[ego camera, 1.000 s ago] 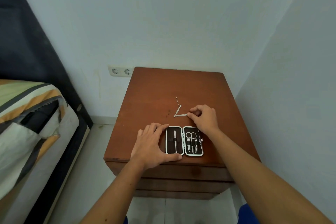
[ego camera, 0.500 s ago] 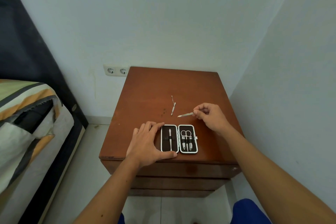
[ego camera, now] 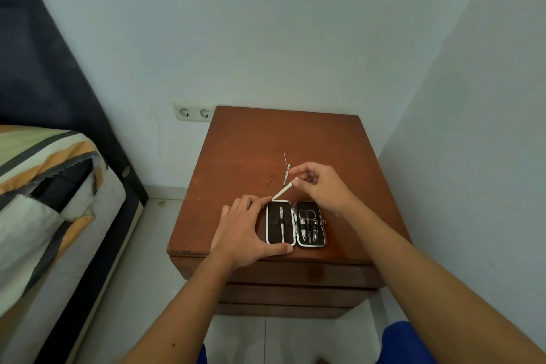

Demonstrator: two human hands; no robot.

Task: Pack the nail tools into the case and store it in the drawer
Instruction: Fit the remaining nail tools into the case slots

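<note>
The packing was partly done. The case (ego camera: 296, 223) lay open flat near the front edge of the counter (ego camera: 251, 151), just below the middle of the frame, with one slim tool strapped into its left half and a pair of scissors plus two or three smaller pieces (too small to tell apart) seated in its right half. The left hand (ego camera: 246, 230) rested flat and spread against the case's left side, thumb along its lower edge, steadying it and gripping nothing. The right hand (ego camera: 320, 186), just above the case's right half, pinched one end of a thin nail file (ego camera: 282, 190) between thumb and fingertips; the file was lifted off the wood, its long axis running diagonally, the free tip pointing down-left toward the top corner of the case's left half. A second thin pick (ego camera: 286, 168) lay loose on the counter above the file, long axis nearly vertical in the frame, ball tip toward the top. By my reading, two tools remained to be seated, then the case had to be closed and put into a drawer (ego camera: 295, 273), which looked shut.
</note>
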